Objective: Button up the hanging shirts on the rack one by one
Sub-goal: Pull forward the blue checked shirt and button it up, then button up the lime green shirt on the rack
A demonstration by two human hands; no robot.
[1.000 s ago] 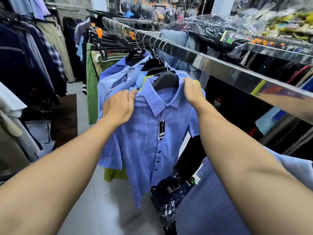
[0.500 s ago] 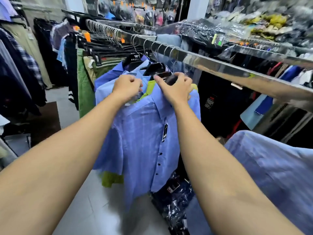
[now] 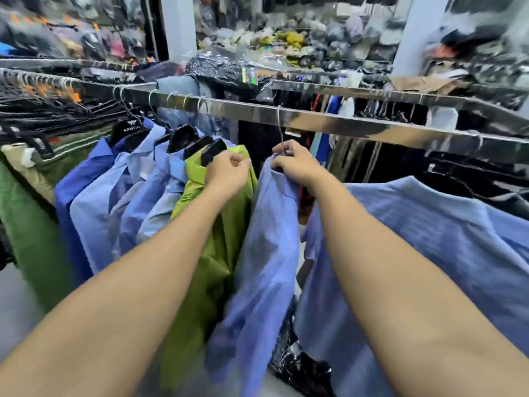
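The right hand (image 3: 294,164) has its fingers curled tight around the neck of a wire hanger and the collar of a blue shirt (image 3: 266,253), which hangs edge-on from the chrome rail (image 3: 357,121) near frame centre. At its nine o'clock, the left hand (image 3: 227,174) is closed on the shoulder of a green shirt (image 3: 217,253), beside a black hanger (image 3: 213,151). More blue shirts (image 3: 120,196) crowd the rail farther toward nine o'clock.

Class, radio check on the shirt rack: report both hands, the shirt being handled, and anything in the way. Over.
Right hand grips blue shirt at its hanger top, on the rail. Left hand grips green shirt at the collar. Nothing between them; buttons not visible.
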